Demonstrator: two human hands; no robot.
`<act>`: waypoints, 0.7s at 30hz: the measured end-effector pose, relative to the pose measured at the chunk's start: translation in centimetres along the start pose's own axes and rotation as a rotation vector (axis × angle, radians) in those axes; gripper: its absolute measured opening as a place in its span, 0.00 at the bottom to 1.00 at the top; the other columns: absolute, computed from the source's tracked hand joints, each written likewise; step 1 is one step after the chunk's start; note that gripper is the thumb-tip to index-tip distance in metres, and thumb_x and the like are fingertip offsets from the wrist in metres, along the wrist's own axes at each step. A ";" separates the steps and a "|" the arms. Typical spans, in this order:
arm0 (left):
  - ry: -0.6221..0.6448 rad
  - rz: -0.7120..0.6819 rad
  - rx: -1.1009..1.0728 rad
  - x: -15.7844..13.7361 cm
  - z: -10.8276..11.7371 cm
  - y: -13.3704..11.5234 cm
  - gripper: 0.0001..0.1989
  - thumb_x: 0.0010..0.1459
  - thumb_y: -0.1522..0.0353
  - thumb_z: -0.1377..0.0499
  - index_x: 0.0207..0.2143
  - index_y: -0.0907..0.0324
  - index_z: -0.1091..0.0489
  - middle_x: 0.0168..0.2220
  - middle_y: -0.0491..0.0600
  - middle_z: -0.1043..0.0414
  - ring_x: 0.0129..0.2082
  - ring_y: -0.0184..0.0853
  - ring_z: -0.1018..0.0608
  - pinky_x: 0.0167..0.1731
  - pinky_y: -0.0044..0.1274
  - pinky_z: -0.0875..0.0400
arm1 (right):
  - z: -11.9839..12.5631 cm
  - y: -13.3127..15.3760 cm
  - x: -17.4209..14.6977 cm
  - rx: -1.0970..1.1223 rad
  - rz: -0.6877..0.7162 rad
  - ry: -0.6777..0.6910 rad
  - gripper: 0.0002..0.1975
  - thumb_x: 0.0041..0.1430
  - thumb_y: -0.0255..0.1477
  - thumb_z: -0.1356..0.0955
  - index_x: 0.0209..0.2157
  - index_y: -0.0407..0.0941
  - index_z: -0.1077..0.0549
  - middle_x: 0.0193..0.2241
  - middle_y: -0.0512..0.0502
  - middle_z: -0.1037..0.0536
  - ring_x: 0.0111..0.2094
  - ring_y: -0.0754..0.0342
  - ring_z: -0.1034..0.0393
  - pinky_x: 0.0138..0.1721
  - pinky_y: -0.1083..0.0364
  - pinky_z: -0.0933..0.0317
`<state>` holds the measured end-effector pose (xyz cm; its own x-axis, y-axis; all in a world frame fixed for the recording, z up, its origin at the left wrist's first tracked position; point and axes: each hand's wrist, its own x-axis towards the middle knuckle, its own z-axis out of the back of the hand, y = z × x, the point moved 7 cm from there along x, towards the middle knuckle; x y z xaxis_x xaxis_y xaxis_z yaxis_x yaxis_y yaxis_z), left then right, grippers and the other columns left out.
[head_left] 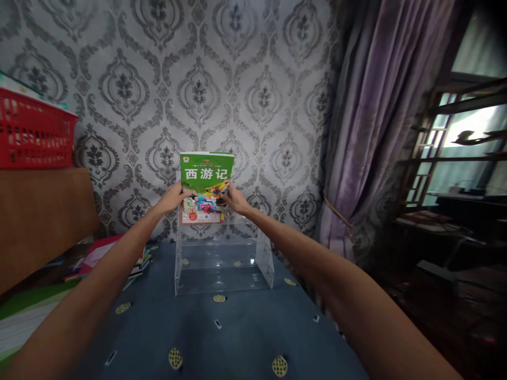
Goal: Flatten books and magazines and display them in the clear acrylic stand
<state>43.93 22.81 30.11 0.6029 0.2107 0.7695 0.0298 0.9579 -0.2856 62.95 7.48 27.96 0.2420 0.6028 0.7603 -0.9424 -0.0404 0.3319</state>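
Note:
A green picture book (206,186) with large white Chinese characters stands upright at the top back of a clear acrylic display rack (222,282). My left hand (172,197) grips the book's left edge, thumb on the front cover. On the opposite edge, my right hand (236,199) holds it with the thumb on the cover too. The fingers behind the book are hidden. Below the book, the rack's lower tiers hold nothing. Whether the book's bottom edge rests on the top tier, I cannot tell.
The rack stands on a dark blue patterned tablecloth (237,327), near a wallpapered wall (265,95). At left are a red basket (35,132) on a wooden box (47,221) and a pile of books (99,253). A purple curtain (368,121) hangs at right.

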 end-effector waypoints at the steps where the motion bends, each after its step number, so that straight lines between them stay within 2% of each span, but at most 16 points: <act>1: 0.002 0.010 -0.007 0.0 -0.1 0.3 0.22 0.56 0.56 0.42 0.48 0.60 0.31 0.44 0.54 0.23 0.44 0.45 0.23 0.45 0.33 0.28 | -0.2 -0.2 0.0 -0.013 -0.019 0.013 0.13 0.59 0.34 0.35 0.45 0.45 0.34 0.33 0.46 0.24 0.35 0.46 0.29 0.39 0.49 0.33; 8: -0.005 0.092 -0.016 0.5 -0.7 2.6 0.17 0.53 0.58 0.40 0.41 0.60 0.29 0.34 0.50 0.24 0.38 0.44 0.24 0.39 0.30 0.29 | -1.5 -1.5 0.2 -0.075 -0.123 0.042 0.10 0.63 0.37 0.36 0.41 0.46 0.34 0.32 0.44 0.26 0.37 0.46 0.30 0.40 0.49 0.34; 13: 0.007 0.132 -0.044 0.9 -1.1 3.8 0.16 0.49 0.58 0.38 0.36 0.60 0.28 0.32 0.50 0.24 0.37 0.45 0.23 0.36 0.29 0.30 | -1.9 -1.4 0.4 -0.122 -0.158 0.032 0.10 0.64 0.38 0.36 0.41 0.46 0.34 0.34 0.44 0.26 0.38 0.46 0.30 0.42 0.49 0.34; 17: 0.042 0.145 -0.093 0.8 -1.6 4.4 0.18 0.49 0.57 0.39 0.36 0.61 0.28 0.33 0.50 0.23 0.34 0.41 0.23 0.33 0.27 0.30 | -2.2 -0.8 0.2 -0.179 -0.198 0.032 0.11 0.65 0.37 0.37 0.42 0.45 0.35 0.40 0.39 0.25 0.43 0.44 0.30 0.45 0.48 0.35; 21: 0.063 0.158 -0.120 0.9 -1.9 4.6 0.20 0.48 0.55 0.39 0.36 0.62 0.27 0.32 0.50 0.23 0.33 0.39 0.24 0.32 0.26 0.31 | -2.2 -0.2 -0.6 -0.234 -0.270 0.060 0.13 0.67 0.37 0.39 0.46 0.44 0.35 0.41 0.35 0.23 0.44 0.40 0.28 0.45 0.45 0.35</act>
<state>46.09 27.06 28.39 0.6564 0.3401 0.6734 0.0236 0.8829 -0.4689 62.44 8.87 26.22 0.4823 0.6126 0.6263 -0.8752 0.3059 0.3748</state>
